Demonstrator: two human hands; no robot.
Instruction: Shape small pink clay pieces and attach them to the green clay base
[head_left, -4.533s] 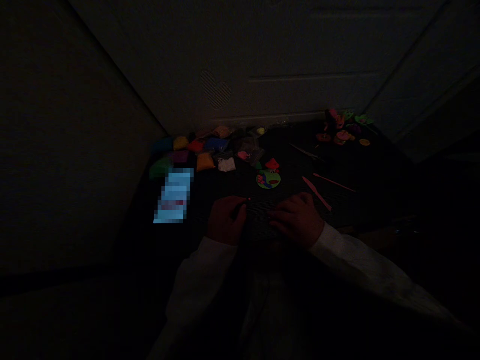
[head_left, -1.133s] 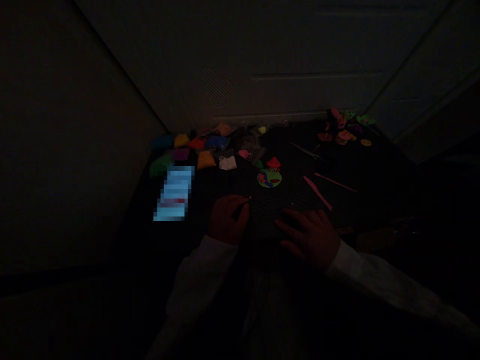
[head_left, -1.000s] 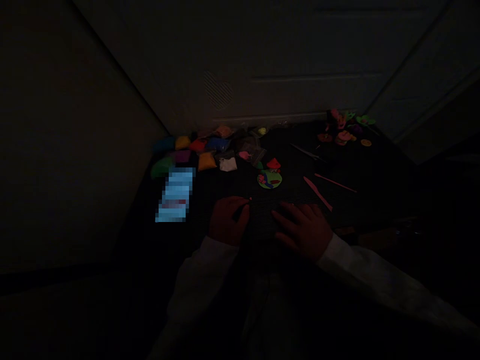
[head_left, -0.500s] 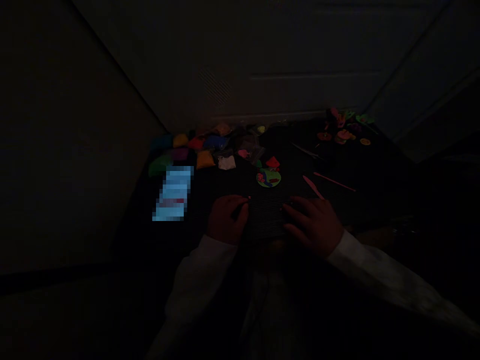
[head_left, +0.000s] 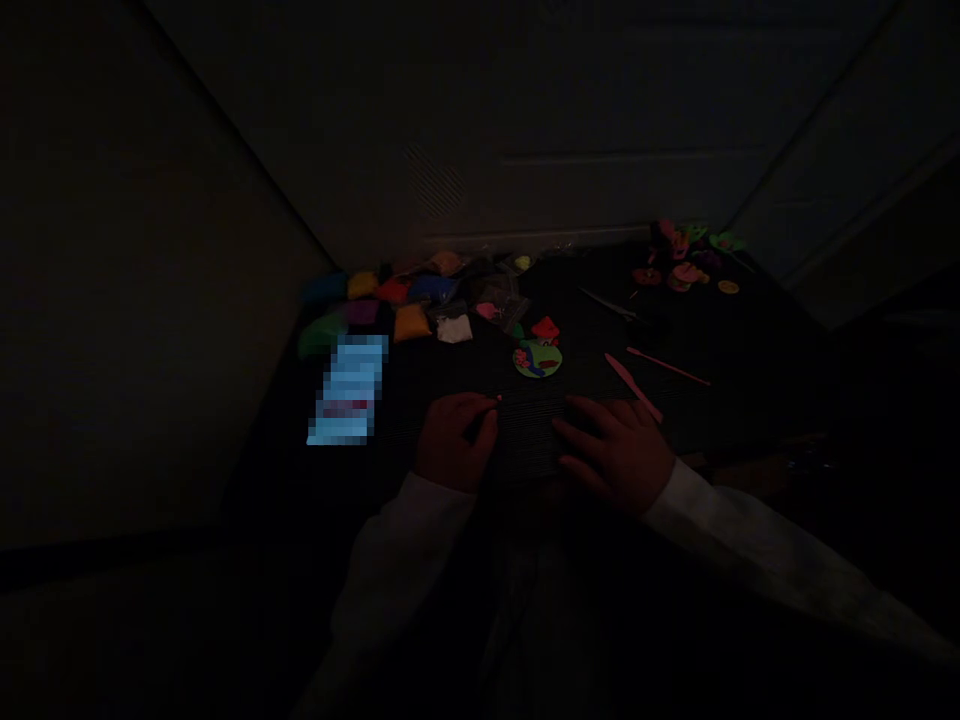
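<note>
The scene is very dark. My left hand (head_left: 456,440) is closed in a pinch, with a tiny pinkish piece (head_left: 499,398), perhaps clay, at its fingertips. To the right, my right hand (head_left: 619,450) lies low over the dark table (head_left: 525,435), fingers spread and nothing visible in them. Beyond and between both hands sits a green clay disc (head_left: 551,358) decorated with blue, red and pink bits, a red shape (head_left: 545,328) at its top. A pink clay knife (head_left: 630,382) lies just past my right hand, beside a thin pink stick tool (head_left: 667,365).
Several bags of coloured clay, such as an orange one (head_left: 412,322) and a white one (head_left: 454,328), lie at the back left. A lit, blurred phone screen (head_left: 349,390) is at left. Scissors (head_left: 611,303) and colourful clay figures (head_left: 682,265) lie at the back right.
My right hand has shifted slightly left, its fingers stretching out more and uncovering more of the pink knife. My left hand keeps its pinch almost in place.
</note>
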